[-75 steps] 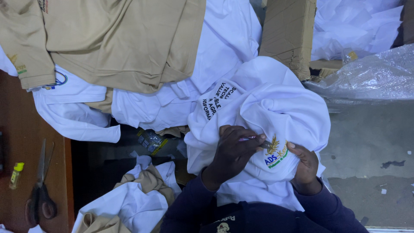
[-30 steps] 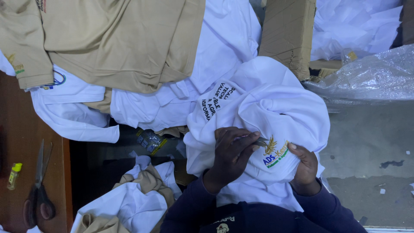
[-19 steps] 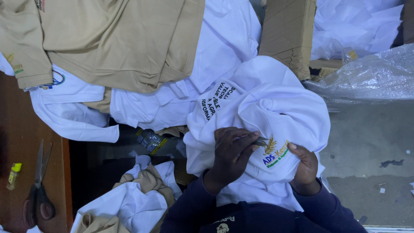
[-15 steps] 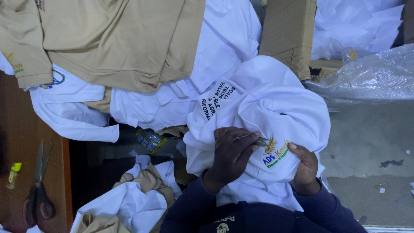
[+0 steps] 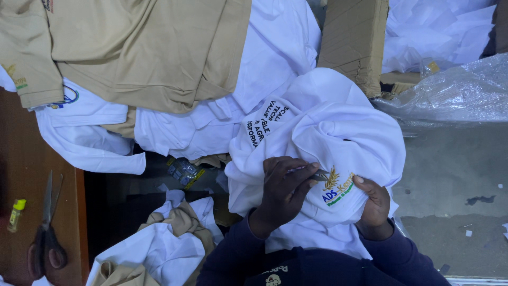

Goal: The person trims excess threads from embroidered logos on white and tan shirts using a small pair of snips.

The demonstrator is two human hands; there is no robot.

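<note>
A white shirt (image 5: 338, 127) with a small embroidered logo (image 5: 338, 189) lies bunched in my lap. My left hand (image 5: 286, 193) rests on it just left of the logo, its fingers closed around a small dark metal tool (image 5: 319, 175) whose tip points at the embroidery. My right hand (image 5: 373, 204) grips the shirt's fabric from the right side of the logo, thumb on top, holding it taut. Both forearms are in dark blue sleeves (image 5: 338, 265). The rest of the tool is hidden under my fingers.
A heap of white shirts (image 5: 211, 127) and tan shirts (image 5: 143, 47) lies above. A brown cardboard box (image 5: 354, 37) and a clear plastic bag (image 5: 460, 95) are at upper right. Scissors (image 5: 45, 233) and a small yellow-capped tube (image 5: 16, 214) lie on the wooden table (image 5: 21, 159) at left. Grey floor (image 5: 455, 175) is at right.
My left fingers have shifted slightly beside the logo; otherwise both hands and the shirt stay where they were.
</note>
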